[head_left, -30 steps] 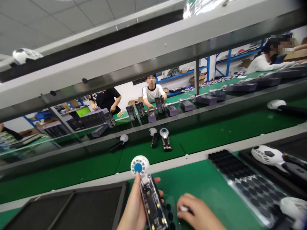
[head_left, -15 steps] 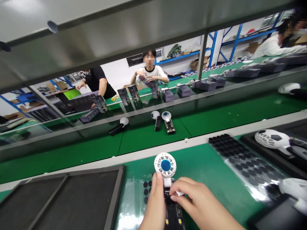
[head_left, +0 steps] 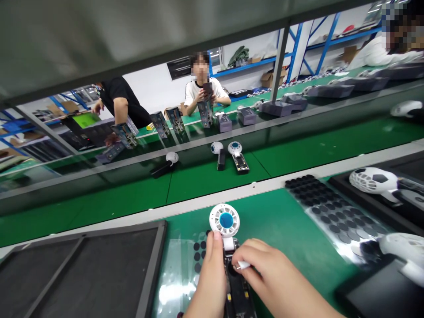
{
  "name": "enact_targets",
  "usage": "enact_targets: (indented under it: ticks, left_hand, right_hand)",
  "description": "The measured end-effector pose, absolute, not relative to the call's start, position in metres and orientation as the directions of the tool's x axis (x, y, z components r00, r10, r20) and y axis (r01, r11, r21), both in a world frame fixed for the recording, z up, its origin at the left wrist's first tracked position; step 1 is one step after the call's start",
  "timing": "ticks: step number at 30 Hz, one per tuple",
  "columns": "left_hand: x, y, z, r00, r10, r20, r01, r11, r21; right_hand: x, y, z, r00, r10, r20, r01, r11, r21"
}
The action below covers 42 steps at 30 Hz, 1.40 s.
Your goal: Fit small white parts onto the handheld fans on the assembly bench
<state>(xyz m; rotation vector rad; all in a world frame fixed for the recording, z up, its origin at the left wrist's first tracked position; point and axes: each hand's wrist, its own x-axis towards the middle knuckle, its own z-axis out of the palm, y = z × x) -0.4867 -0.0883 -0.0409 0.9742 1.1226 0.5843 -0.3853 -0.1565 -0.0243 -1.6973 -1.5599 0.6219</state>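
My left hand (head_left: 208, 282) grips an open handheld fan body (head_left: 236, 291), whose white round head with a blue centre (head_left: 224, 220) points away from me. Its black circuit board with small yellow parts shows below my fingers. My right hand (head_left: 270, 278) pinches a small white part (head_left: 243, 265) against the fan's neck. Both hands hover over a clear sheet of black round pads (head_left: 185, 276) on the green mat.
A dark tray (head_left: 79, 269) lies at the left. A larger pad sheet (head_left: 334, 212) and white football-patterned fan shells (head_left: 372, 181) lie at the right. Fans (head_left: 236, 157) rest on the green conveyor (head_left: 298, 154). People work across the line behind boxes (head_left: 225, 123).
My right hand came from the mat to the fan's neck with the white part. The fan dropped lower and moved right in view. The view tilted down.
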Motion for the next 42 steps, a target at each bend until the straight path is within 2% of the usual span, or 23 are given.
enact_targets:
  ticks: [5,9,13,15,17,19,22,24,27,29,34,37,40,42]
  left_hand:
    - [-0.487,-0.091,-0.036,0.347,0.806,-0.480,0.052,0.494,0.868]
    - [-0.488,-0.091,-0.030,0.374,0.753,-0.542,-0.039,0.596,0.802]
    - [-0.492,-0.089,-0.026,0.443,0.692,-0.570,-0.138,0.681,0.719]
    - [-0.494,-0.088,-0.023,0.480,0.692,-0.539,-0.146,0.669,0.729]
    - [-0.495,-0.086,-0.020,0.526,0.686,-0.503,-0.139,0.653,0.745]
    - [-0.495,-0.084,-0.018,0.567,0.678,-0.467,-0.128,0.633,0.764]
    - [-0.495,-0.081,-0.018,0.624,0.651,-0.432,-0.102,0.616,0.781]
    - [-0.496,-0.081,-0.019,0.656,0.641,-0.398,-0.115,0.606,0.787]
    - [-0.497,-0.084,-0.019,0.689,0.628,-0.363,-0.156,0.617,0.772]
    - [-0.497,-0.086,-0.019,0.698,0.613,-0.371,-0.175,0.648,0.741]
    - [-0.499,-0.085,-0.018,0.748,0.566,-0.346,-0.249,0.723,0.645]
    - [-0.499,-0.086,-0.017,0.743,0.535,-0.403,-0.233,0.770,0.594]
    - [-0.498,-0.088,-0.017,0.714,0.531,-0.456,-0.204,0.781,0.590]
    - [-0.497,-0.090,-0.016,0.675,0.576,-0.461,-0.202,0.745,0.636]
  right_hand:
    - [-0.387,-0.156,-0.026,0.104,0.979,0.176,0.665,0.063,-0.744]
    - [-0.389,-0.163,-0.029,0.043,0.975,0.218,0.703,0.125,-0.700]
    - [-0.388,-0.173,-0.032,0.006,0.982,0.191,0.782,0.115,-0.613]
    - [-0.386,-0.175,-0.032,0.004,0.988,0.152,0.811,0.086,-0.578]
    - [-0.382,-0.175,-0.029,0.010,0.994,0.108,0.803,0.056,-0.594]
    - [-0.378,-0.175,-0.026,0.034,0.997,0.072,0.702,0.027,-0.711]
    - [-0.372,-0.175,-0.024,0.209,0.978,-0.023,0.350,-0.097,-0.932]
    - [-0.369,-0.176,-0.025,0.337,0.937,-0.098,0.122,-0.147,-0.982]
    - [-0.366,-0.176,-0.025,0.323,0.940,-0.106,-0.011,-0.108,-0.994]
    - [-0.366,-0.176,-0.023,0.251,0.964,-0.085,0.012,-0.090,-0.996]
    - [-0.370,-0.177,-0.018,0.221,0.975,0.028,0.279,-0.035,-0.960]
    - [-0.372,-0.177,-0.018,0.248,0.969,0.016,0.289,-0.058,-0.955]
    - [-0.372,-0.178,-0.019,0.242,0.969,0.047,0.373,-0.048,-0.927]
    - [-0.373,-0.178,-0.019,0.240,0.965,0.104,0.453,-0.017,-0.891]
